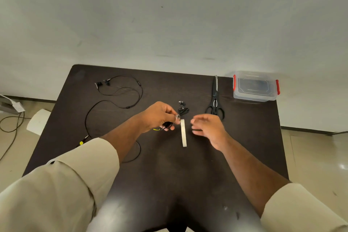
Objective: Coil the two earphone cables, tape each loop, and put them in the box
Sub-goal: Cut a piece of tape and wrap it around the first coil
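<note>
Matt dark table (pixel 244 137); clear glossy plastic box (pixel 255 96).

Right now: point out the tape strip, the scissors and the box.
tape strip (pixel 183 133), head view, middle of the strip
scissors (pixel 215 102), head view, pivot between blades and handles
box (pixel 255 98), head view, near wall

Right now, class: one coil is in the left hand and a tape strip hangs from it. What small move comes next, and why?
Probably the open right hand takes the hanging tape strip and wraps it round the coiled earphone cable that the left hand grips; the strip's lower end hangs loose.
</note>
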`<state>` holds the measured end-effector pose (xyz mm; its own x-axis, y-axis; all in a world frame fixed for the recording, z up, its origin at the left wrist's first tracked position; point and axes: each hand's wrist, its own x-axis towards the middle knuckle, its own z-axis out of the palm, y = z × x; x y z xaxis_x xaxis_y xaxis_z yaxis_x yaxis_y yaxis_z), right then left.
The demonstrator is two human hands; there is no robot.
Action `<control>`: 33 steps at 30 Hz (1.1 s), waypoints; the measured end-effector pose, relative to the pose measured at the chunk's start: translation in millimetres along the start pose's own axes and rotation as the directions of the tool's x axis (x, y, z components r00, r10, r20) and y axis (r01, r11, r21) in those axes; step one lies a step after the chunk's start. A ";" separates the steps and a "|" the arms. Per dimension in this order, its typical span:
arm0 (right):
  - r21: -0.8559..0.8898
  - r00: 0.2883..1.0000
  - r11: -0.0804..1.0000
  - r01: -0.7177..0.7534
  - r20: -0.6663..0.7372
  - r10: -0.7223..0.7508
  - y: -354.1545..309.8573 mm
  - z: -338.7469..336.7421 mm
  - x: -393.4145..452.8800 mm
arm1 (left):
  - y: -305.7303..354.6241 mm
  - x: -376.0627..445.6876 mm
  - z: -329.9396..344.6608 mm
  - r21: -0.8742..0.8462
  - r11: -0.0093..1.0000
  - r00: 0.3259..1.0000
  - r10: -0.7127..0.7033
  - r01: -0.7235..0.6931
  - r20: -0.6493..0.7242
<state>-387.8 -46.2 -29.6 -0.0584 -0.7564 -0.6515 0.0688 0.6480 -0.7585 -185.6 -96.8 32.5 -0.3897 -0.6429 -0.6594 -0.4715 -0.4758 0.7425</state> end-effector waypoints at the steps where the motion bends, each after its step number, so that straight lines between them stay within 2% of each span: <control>1: -0.081 0.985 0.995 0.054 -0.158 -0.066 -2.6 -4.6 6.7 | -0.6 2.2 -2.2 -0.022 1.000 1.000 -0.004 0.004 0.013; 2: -0.233 0.941 0.968 0.090 -0.298 -0.160 -5.4 -11.0 13.4 | -0.9 3.3 -3.6 -0.045 0.999 1.000 -0.007 0.008 0.026; 3: -0.423 0.890 0.903 0.077 -0.378 -0.253 -8.2 -18.2 21.3 | -1.4 5.0 -5.3 -0.068 0.998 0.999 -0.009 0.012 0.036; 5: -0.686 0.864 0.726 -0.053 -0.395 -0.311 -12.4 -30.7 34.8 | -2.5 8.7 -8.5 -0.097 0.995 0.999 -0.011 0.015 0.042; 7: -0.794 0.889 0.585 -0.163 -0.376 -0.262 -14.4 -38.8 44.1 | -3.2 11.0 -10.5 -0.101 0.995 0.998 -0.022 0.027 0.051; 10: -0.873 0.901 0.435 -0.220 -0.353 -0.253 -17.5 -40.3 48.3 | -4.7 12.4 -13.1 -0.102 0.994 0.996 -0.042 0.050 0.081; 14: -0.857 0.913 0.418 -0.301 -0.386 -0.132 -26.8 -43.1 40.3 | -4.5 9.3 -12.1 -0.148 0.986 0.990 -0.056 0.075 0.127; 17: -0.878 0.936 0.369 -0.304 -0.347 -0.054 -28.2 -46.0 27.9 | -4.0 5.7 -11.3 -0.186 0.978 0.985 -0.071 0.099 0.155; 18: -0.874 0.951 0.402 -0.274 -0.309 -0.024 -27.8 -47.1 24.3 | -4.1 4.5 -11.8 -0.194 0.975 0.984 -0.074 0.105 0.159; 21: -0.760 0.986 0.630 -0.160 -0.146 0.074 -29.9 -56.2 8.3 | -3.8 -1.5 -13.0 -0.213 0.971 0.984 -0.072 0.106 0.162; 23: -0.736 0.993 0.670 -0.097 -0.027 0.113 -41.0 -69.3 -9.0 | -2.8 -7.6 -14.6 -0.204 0.975 0.985 -0.060 0.093 0.161; 26: -0.817 0.971 0.574 0.060 0.182 0.157 -73.4 -93.8 -40.1 | 0.4 -23.6 -22.0 -0.116 0.990 0.982 -0.054 0.076 0.181; 29: -0.827 0.893 0.542 0.152 0.349 0.283 -115.2 -109.0 -65.7 | 7.9 -42.2 -36.5 -0.019 0.998 0.976 -0.049 0.055 0.211; 30: -0.837 0.870 0.520 0.169 0.375 0.321 -127.3 -109.5 -71.6 | 11.1 -49.1 -42.2 0.001 0.999 0.975 -0.048 0.049 0.217; 33: -0.899 0.833 0.357 0.255 0.391 0.391 -147.7 -97.4 -85.4 | 19.7 -67.7 -55.2 0.062 0.997 0.971 -0.051 0.038 0.233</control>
<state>-490.0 -68.6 136.8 0.3679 -0.4118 -0.8337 -0.8854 0.1189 -0.4494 -124.8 -95.8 98.2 -0.5390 -0.4597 -0.7058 -0.5339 -0.4616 0.7084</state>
